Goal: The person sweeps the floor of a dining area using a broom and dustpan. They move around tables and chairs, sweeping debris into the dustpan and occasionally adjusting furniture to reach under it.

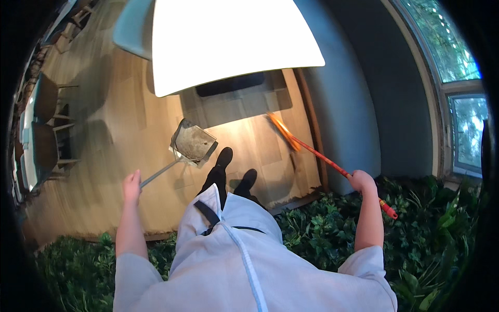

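My left hand [132, 186] is closed round the grey handle of a long-handled dustpan [193, 142]. The pan hangs low over the wooden floor, left of my shoes, and its inside looks dusty. My right hand [361, 181] grips the red handle of a broom [325, 157], whose red end sticks out behind the hand. The broom's orange head [283, 131] is at the floor near the base of the blue-grey wall, ahead and to the right, somewhat blurred. Pan and broom are well apart.
A white tabletop [234, 44] juts in ahead, with a light-blue chair [133, 28] at its left. Along the right stand a padded blue-grey wall or bench [343, 104] and a window [442, 41]. Leafy green plants [322, 229] line the near side. Several chairs [46, 148] stand far left.
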A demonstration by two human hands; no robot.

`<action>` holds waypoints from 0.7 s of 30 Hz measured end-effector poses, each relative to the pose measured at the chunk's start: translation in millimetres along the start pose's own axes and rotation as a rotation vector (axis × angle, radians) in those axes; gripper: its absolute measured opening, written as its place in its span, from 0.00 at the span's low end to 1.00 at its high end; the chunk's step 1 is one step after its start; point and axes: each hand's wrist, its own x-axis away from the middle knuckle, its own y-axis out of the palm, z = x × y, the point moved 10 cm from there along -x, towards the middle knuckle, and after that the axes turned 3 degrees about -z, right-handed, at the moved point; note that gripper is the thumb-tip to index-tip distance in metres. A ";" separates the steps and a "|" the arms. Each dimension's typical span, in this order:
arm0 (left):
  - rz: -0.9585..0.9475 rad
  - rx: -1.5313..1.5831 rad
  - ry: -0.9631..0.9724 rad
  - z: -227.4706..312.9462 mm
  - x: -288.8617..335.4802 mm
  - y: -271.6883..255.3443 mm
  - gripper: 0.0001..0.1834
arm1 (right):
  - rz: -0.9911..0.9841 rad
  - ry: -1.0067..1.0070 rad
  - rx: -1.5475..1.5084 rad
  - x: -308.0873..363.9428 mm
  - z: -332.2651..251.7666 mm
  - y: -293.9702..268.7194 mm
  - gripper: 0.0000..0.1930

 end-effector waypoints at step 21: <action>0.194 1.061 -0.422 -319.8 73.1 -233.3 0.18 | -0.355 0.118 0.062 -6.8 -255.9 143.8 0.20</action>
